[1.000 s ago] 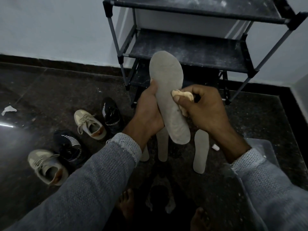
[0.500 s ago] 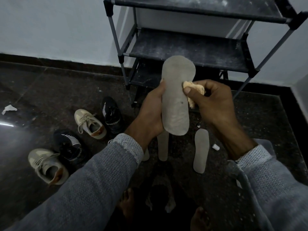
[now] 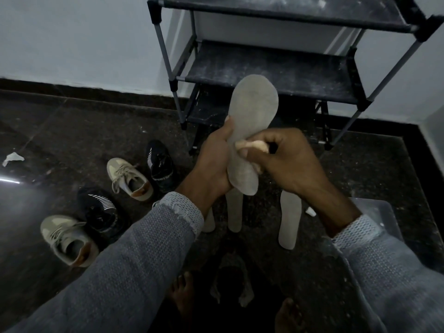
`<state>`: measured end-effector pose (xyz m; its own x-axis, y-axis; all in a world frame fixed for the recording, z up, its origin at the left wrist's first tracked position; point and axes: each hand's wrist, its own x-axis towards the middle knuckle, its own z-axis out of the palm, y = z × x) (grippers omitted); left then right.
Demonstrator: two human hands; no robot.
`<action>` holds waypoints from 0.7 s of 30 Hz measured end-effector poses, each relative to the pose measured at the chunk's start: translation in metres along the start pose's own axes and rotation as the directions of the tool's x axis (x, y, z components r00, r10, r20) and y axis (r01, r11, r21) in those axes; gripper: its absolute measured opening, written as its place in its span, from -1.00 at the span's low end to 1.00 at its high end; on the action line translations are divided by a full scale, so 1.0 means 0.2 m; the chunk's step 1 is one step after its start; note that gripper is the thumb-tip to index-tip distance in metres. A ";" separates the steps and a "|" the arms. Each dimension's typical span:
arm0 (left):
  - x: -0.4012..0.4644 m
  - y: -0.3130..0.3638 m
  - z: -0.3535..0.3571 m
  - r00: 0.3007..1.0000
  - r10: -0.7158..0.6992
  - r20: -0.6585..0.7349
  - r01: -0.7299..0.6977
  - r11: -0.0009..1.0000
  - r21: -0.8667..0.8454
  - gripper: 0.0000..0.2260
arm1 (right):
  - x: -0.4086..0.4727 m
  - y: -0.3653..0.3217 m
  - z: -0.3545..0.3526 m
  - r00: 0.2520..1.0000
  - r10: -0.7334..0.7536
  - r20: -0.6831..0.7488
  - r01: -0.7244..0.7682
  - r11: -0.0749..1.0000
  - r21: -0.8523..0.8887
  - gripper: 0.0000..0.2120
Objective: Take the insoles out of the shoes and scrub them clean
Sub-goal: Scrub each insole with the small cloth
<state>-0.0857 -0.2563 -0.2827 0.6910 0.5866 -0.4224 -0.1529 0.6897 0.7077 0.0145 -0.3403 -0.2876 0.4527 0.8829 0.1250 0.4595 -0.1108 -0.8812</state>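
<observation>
Grey insole (image 3: 249, 131) upright, toe up | left hand (image 3: 213, 162) grips it | right hand (image 3: 286, 159) pinches cloth (image 3: 252, 145) against it | three insoles (image 3: 289, 219) on floor | four shoes (image 3: 129, 176)

The dark speckled floor (image 3: 72, 140) carries four shoes at about 8 o'clock: two beige sneakers (image 3: 129, 179) (image 3: 67, 239) and two black ones with white stripes (image 3: 159, 164) (image 3: 101, 210). Near the centre lie three pale insoles (image 3: 289, 222) (image 3: 235, 212) (image 3: 208, 223). A white scrap (image 3: 13, 157) sits at 9 o'clock, and a dusty black shoe rack (image 3: 276, 70) stands at 12 o'clock
</observation>
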 end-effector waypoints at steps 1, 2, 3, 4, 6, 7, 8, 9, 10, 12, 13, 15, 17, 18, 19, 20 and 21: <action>0.00 0.00 0.00 1.000 -0.004 0.001 0.004 1.000 -0.006 -0.53 | -0.01 -0.01 0.01 0.998 -0.008 0.064 0.008 1.000 -0.005 -0.87; 0.00 0.01 0.00 1.000 -0.006 0.005 0.006 1.000 -0.011 -0.54 | -0.01 -0.02 0.01 0.997 -0.020 0.076 0.020 1.000 -0.010 -0.87; -0.01 0.01 0.00 1.000 -0.011 0.014 0.011 1.000 -0.018 -0.55 | 0.00 -0.02 0.01 0.999 -0.028 0.043 0.029 1.000 -0.009 -0.87; -0.01 0.01 0.00 1.000 -0.013 0.021 0.014 1.000 -0.018 -0.56 | 0.00 -0.02 0.00 0.999 -0.032 -0.025 0.032 0.999 -0.007 -0.88; -0.01 0.00 0.01 1.000 -0.013 0.019 0.013 1.000 -0.018 -0.60 | 0.01 0.00 -0.03 0.980 -0.046 -0.193 0.036 0.998 -0.054 -0.90; -0.01 0.00 0.02 1.000 -0.007 0.003 0.007 1.000 -0.013 -0.61 | 0.02 0.01 -0.04 0.967 -0.052 -0.248 0.033 0.996 -0.078 -0.89; -0.01 -0.01 0.02 1.000 -0.002 -0.012 0.001 1.000 -0.006 -0.61 | 0.02 0.03 -0.05 0.962 -0.044 -0.269 0.025 0.997 -0.073 -0.88; -0.01 -0.01 0.02 1.000 -0.005 -0.017 0.005 1.000 -0.005 -0.60 | 0.02 0.03 -0.06 0.968 -0.030 -0.250 0.019 0.999 -0.046 -0.88; -0.01 0.00 0.02 1.000 -0.015 -0.015 0.015 1.000 -0.004 -0.58 | 0.02 0.02 -0.05 0.981 -0.022 -0.191 0.017 0.999 -0.027 -0.89; -0.02 0.01 0.02 0.999 -0.040 -0.009 0.040 0.999 -0.022 -0.52 | 0.00 -0.01 -0.02 0.999 -0.041 0.008 0.041 0.999 -0.036 -0.90; -0.02 0.01 0.01 0.999 -0.046 -0.011 0.045 0.998 -0.035 -0.50 | -0.01 -0.02 0.00 0.994 -0.061 0.089 0.065 0.997 -0.038 -0.90; -0.02 0.02 0.01 0.999 -0.040 0.008 0.040 0.998 -0.042 -0.49 | -0.01 -0.03 0.02 0.992 -0.086 0.087 0.089 0.996 -0.024 -0.91; -0.03 0.01 0.02 0.999 -0.030 0.027 0.031 0.999 -0.029 -0.51 | 0.00 -0.01 0.01 0.994 -0.075 -0.077 0.074 0.997 -0.012 -0.90; -0.03 0.00 0.02 0.999 -0.028 0.030 0.028 0.999 -0.028 -0.52 | 0.01 0.00 0.00 0.983 -0.077 -0.166 0.073 0.997 -0.034 -0.90; -0.03 -0.01 0.03 0.999 -0.027 0.036 0.027 0.999 -0.025 -0.52 | 0.02 0.02 -0.01 0.970 -0.082 -0.229 0.071 0.996 -0.052 -0.90; -0.02 -0.01 0.04 0.999 -0.025 0.033 0.025 0.999 -0.019 -0.52 | 0.01 0.02 -0.02 0.964 -0.078 -0.255 0.067 0.996 -0.050 -0.90; -0.02 -0.02 0.04 0.999 -0.026 0.032 0.026 0.999 -0.018 -0.52 | 0.01 0.02 -0.01 0.969 -0.070 -0.238 0.064 0.997 -0.030 -0.90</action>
<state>-0.0820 -0.2647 -0.2785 0.7171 0.5547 -0.4221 -0.1471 0.7123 0.6863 0.0198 -0.3400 -0.2900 0.5887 0.7541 0.2911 0.5106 -0.0678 -0.8572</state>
